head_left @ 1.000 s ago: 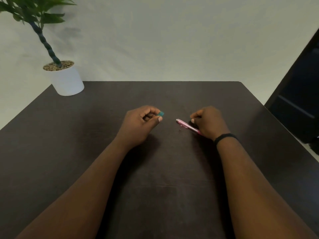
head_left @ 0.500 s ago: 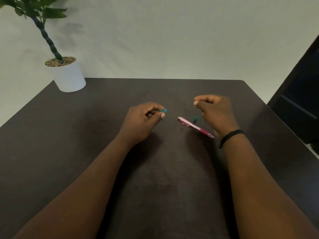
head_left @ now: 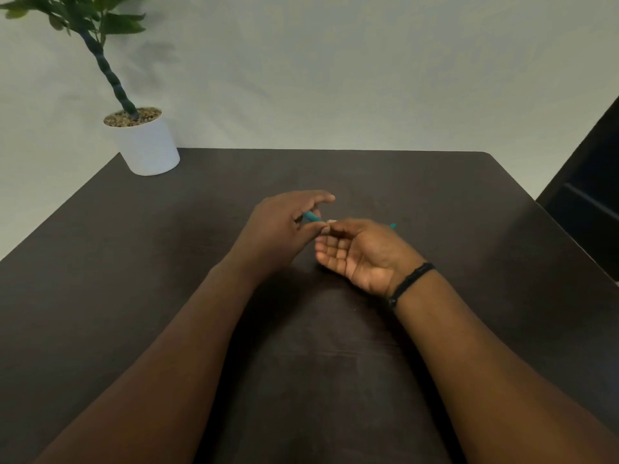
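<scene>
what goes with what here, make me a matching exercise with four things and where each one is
Things:
1. teal piece
2. teal bit
3. pot
4. band

Places:
a. far left corner of the table
b. round the right wrist
c. pinched in the left hand
d. on the table, just beyond the right hand

Pairs: 1-c, 2-d, 3-a, 4-b

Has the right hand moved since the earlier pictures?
Yes. The right hand has moved left across the table, toward the white pot, and lies palm up beside the left hand, which pinches a teal piece.
</scene>
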